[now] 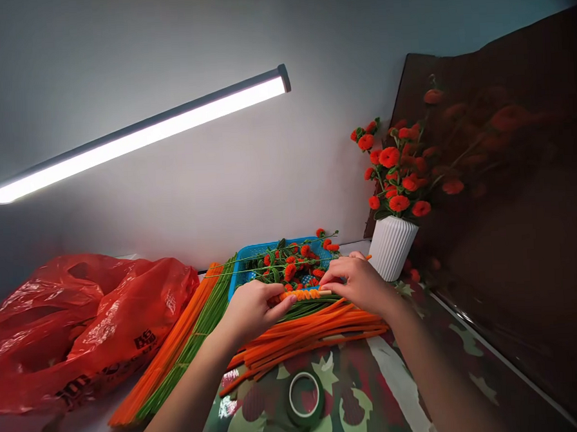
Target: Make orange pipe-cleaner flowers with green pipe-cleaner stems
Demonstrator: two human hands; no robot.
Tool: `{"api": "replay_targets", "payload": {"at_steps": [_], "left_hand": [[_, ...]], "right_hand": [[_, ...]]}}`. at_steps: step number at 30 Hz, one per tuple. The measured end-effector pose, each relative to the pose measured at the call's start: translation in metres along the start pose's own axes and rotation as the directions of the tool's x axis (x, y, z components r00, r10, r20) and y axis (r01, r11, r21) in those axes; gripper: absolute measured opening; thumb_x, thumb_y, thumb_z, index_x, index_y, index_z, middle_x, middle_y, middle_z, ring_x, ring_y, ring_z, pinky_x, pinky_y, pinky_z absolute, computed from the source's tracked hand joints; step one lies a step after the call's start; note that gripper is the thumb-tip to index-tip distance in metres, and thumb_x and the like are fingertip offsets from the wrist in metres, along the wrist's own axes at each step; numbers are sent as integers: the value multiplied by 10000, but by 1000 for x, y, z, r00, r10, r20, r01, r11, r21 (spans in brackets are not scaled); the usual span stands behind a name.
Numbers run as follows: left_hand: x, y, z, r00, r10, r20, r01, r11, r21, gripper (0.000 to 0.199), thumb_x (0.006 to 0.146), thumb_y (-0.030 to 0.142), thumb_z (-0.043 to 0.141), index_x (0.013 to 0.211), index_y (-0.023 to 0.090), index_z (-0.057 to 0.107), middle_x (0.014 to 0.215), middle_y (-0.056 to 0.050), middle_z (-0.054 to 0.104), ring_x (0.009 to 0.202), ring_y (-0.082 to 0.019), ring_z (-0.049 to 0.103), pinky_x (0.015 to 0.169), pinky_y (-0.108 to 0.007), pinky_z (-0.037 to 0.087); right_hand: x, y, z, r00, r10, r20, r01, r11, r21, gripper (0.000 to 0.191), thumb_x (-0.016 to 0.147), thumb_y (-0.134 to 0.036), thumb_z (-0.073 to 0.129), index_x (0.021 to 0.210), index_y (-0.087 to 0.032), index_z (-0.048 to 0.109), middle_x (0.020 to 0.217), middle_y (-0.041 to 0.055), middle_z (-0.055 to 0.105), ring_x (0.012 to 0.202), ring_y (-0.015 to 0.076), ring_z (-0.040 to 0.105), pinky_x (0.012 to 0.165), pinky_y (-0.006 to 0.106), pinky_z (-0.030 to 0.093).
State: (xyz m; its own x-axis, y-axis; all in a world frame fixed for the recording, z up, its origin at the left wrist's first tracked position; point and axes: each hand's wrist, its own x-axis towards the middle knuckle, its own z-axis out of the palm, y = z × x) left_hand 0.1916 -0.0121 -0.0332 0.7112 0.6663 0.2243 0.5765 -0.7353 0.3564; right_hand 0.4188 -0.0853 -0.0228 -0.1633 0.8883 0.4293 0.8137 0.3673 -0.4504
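Pinching orange stem (300,295) coiled on stick (325,293): left hand (255,307), right hand (356,281).

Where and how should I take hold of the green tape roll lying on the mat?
Pinch the tape roll by its near rim, coming from above and the near side, thumb outside, fingertip in the hole. It seems to lie flat with its hole facing up, and the orange stems lie beyond its far side.

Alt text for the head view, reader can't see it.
Left hand and right hand hold an orange pipe cleaner coiled around a thin rod, over loose orange stems. Behind sits a blue basket of red flowers; a white ribbed vase of similar blooms stands right, a red plastic bag lies left, green tape roll in front.
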Motion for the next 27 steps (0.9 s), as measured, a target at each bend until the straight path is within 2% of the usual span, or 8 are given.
{"api": "replay_targets", "payload": {"at_steps": [8,12,15,18,21,24,26,27], "left_hand": [[-3,7,-8,1000,-15,5,14,991,129,422,853,477,439,547,204,341,477,36,340,466,-125,257,512,-266,149],[-2,12,-4,988,-145,-54,152,976,156,426,856,502,423,551,208,377,487,19,393,475,-136,284,509,-272,134],[-2,15,1,956,-259,-139,267,963,38,438,851,514,433,545,206,375,489,21,393,470,-130,271,501,-270,138],[1,13,9,940,-305,-153,249,920,-303,483,827,547,471,525,202,319,491,42,301,481,-113,240,495,-265,141],[6,10,17,962,-263,-79,177,813,-554,501,833,592,423,542,210,279,532,59,212,500,-100,196,483,-251,152],[8,10,21,982,-188,-21,135,776,-616,497,855,614,324,562,217,267,544,63,189,501,-95,171,468,-242,164],[6,10,20,992,-127,10,104,763,-637,503,842,621,349,557,213,275,547,62,194,507,-94,172,468,-242,161],[4,9,18,995,-95,27,90,764,-639,505,832,616,385,552,210,282,550,62,198,510,-92,177,469,-243,155]], "right_hand": [[0,-4,1,999,-49,5,49,992,-117,114,853,-231,684,740,-217,690,754,-49,691,738,114,589,743,307,245],[-1,-9,10,979,-136,-152,85,949,-303,119,844,-163,666,731,-197,674,731,-26,689,716,135,579,719,319,249],[0,-16,22,932,-190,-310,74,934,-349,134,840,-123,625,723,-174,665,684,1,673,668,147,572,694,327,262],[1,-24,31,868,-138,-478,55,981,-185,132,843,-135,614,731,-170,674,647,3,663,625,140,575,693,323,305],[2,-25,33,841,29,-541,82,980,179,93,831,-201,644,760,-184,701,675,7,668,638,142,588,692,306,384],[2,-16,25,905,174,-388,77,830,553,140,818,-309,665,751,-193,707,693,11,645,650,151,579,608,275,422],[1,-7,15,954,162,-251,49,745,665,204,781,-373,701,694,-188,693,676,8,627,650,150,562,585,265,416],[0,-3,9,976,128,-177,24,745,667,229,758,-391,723,664,-185,689,655,5,620,633,144,547,575,262,402]]}}
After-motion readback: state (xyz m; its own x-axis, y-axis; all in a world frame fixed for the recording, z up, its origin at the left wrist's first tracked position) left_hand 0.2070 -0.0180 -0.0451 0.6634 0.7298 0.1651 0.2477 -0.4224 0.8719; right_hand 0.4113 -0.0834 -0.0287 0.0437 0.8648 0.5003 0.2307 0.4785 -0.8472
